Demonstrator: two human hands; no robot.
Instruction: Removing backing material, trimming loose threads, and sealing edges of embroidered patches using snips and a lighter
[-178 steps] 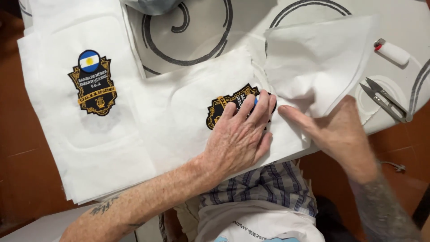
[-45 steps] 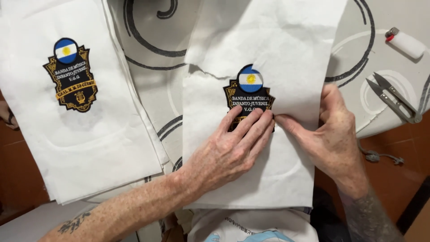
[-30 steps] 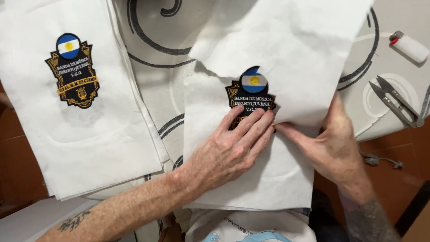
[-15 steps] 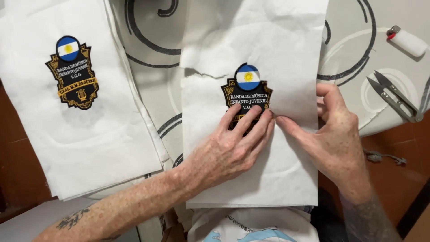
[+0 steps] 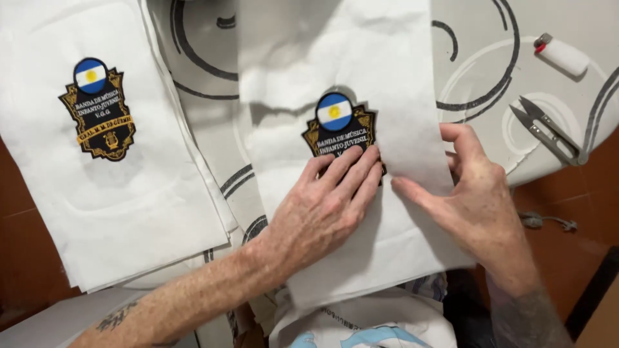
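Currently the left hand (image 5: 329,206) lies flat, fingers spread, pressing the lower half of the embroidered badge (image 5: 340,129) on the white fabric piece (image 5: 361,71) at the table's near edge. Right hand (image 5: 471,193) pinches that fabric's right edge, thumb on top. Stack of white pieces (image 5: 129,193) sits toward the left edge; thread snips (image 5: 548,132) and lighter (image 5: 561,55) near the right edge.

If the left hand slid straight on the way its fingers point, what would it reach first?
The left hand lies flat with fingers aimed up and right, their tips already on the lower edge of the black-and-gold embroidered crest patch on the white fabric strip. It would probably cross the patch first.
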